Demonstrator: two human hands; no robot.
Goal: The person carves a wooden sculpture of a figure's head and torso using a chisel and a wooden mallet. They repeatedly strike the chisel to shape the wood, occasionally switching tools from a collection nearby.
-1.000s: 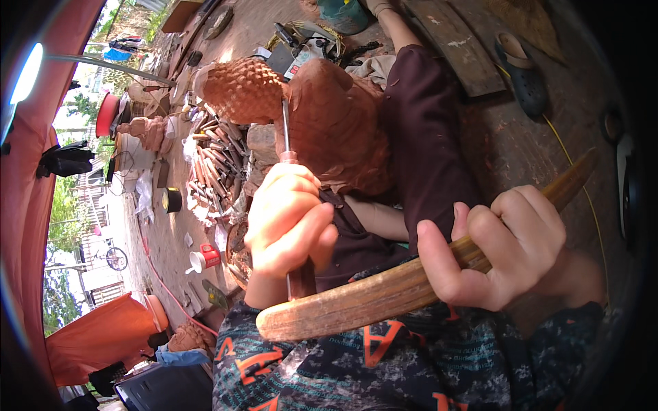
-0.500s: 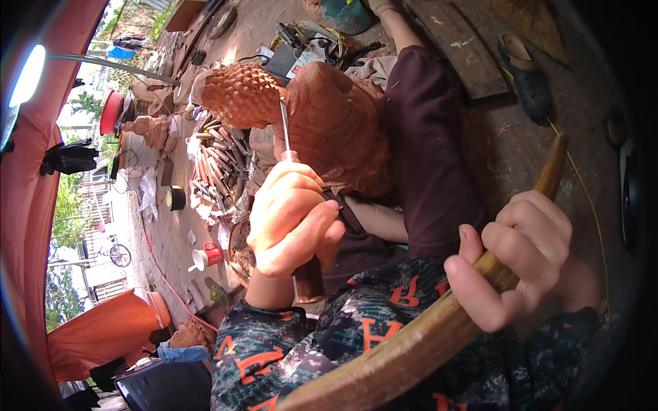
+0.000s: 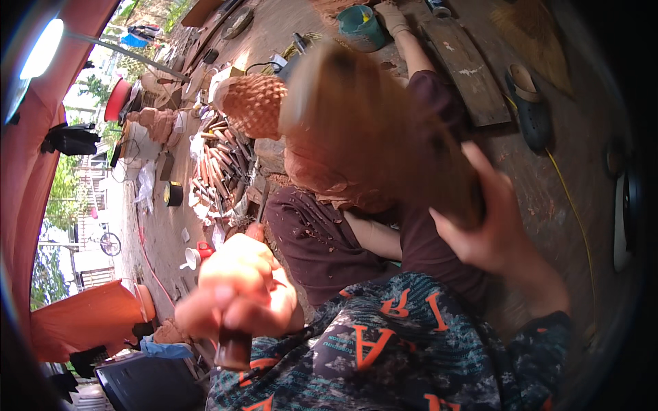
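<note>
My left hand is closed round a wood-carving chisel, its brown wooden handle end jutting below the fist and its thin metal shank pointing up and away. My right hand grips a thick wooden club, blurred by motion and raised across the middle of the view. Behind the club is a reddish-brown carved wooden figure with a knobbly, bead-patterned head; the club covers much of its body. The chisel is apart from the figure, nearer to me. My legs in dark trousers lie around the carving.
A pile of wooden-handled chisels lies left of the figure. Beyond are a teal bucket and a plank. On the right lies a dark clog by a yellow cord. A red and white cup stands at left.
My left hand has drawn the chisel off the carving, down and to the left. My right hand has swung the club up and inward over the figure.
</note>
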